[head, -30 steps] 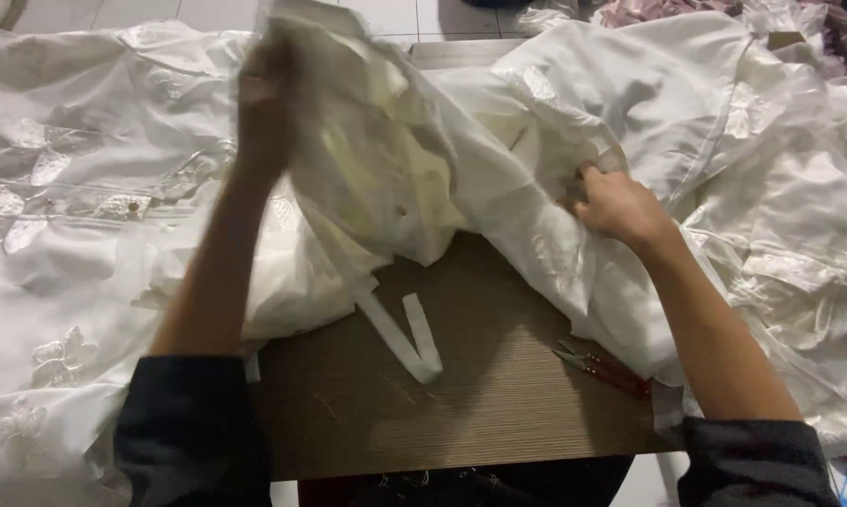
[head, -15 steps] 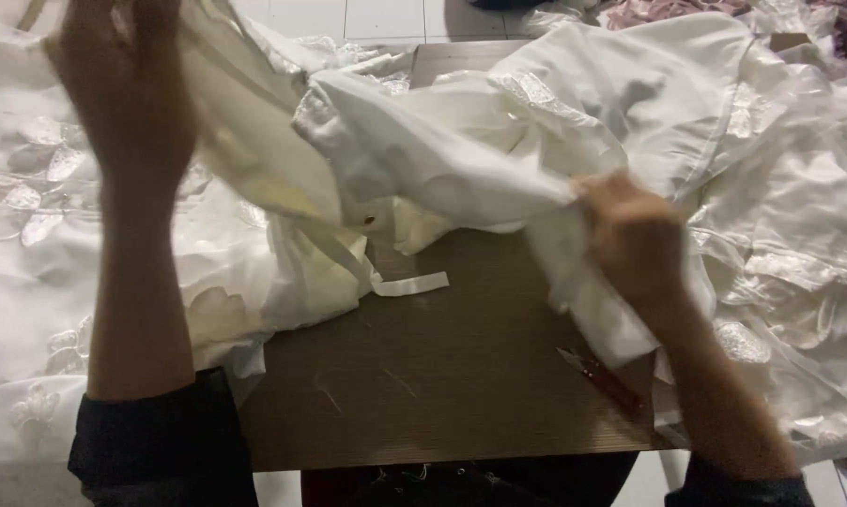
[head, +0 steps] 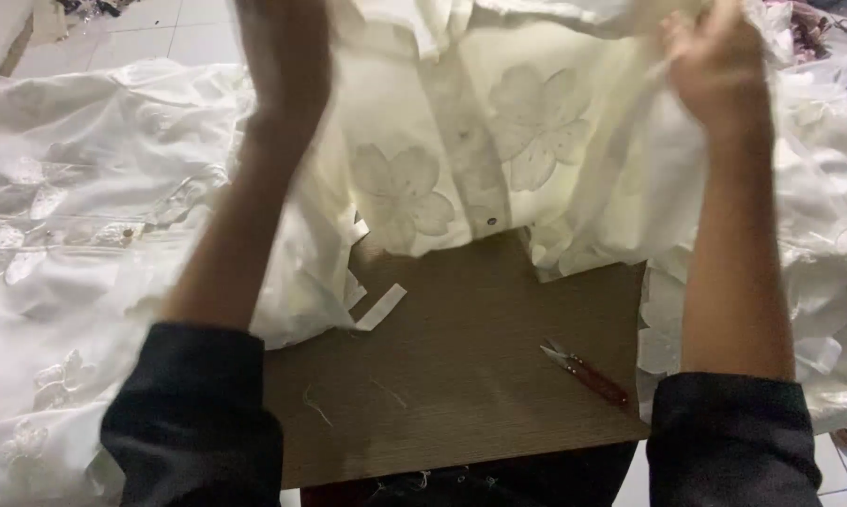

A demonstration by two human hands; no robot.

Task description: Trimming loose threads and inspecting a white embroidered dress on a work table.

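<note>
Plainly, the risks start at the left, where a heap of white garments lies spread over the edge of the surface and down toward the tiled floor. It is glossy, satin-like cloth with sheer flower appliqués and small beads, and it looks slippery enough that a tug on a neighbouring piece could drag part of it off.

The left hand is raised high and closed on the upper left edge of a cream blouse, though motion blur hides the exact finger grip. The blouse hangs in the air between both hands, its lower hem just above the surface. It is thin, soft and slightly translucent, with 2 large petal-shaped appliqués, a straight button placket and a dark stud near the hem. A narrow white fabric strip trails from under it onto the brown wood-grain board; in my judgement that strip could snag or get pulled along if the blouse is swung.

Loose thread ends lie on the board. Further right, small thread snips with reddish-brown handles rest near the front edge, blades open toward the cloth; a dropped hem could catch on them, or a sleeve could knock them off.

The right hand is clenched on bunched fabric at the blouse's upper right. Beyond it, another heap of white cloth crowds the edge.
</note>
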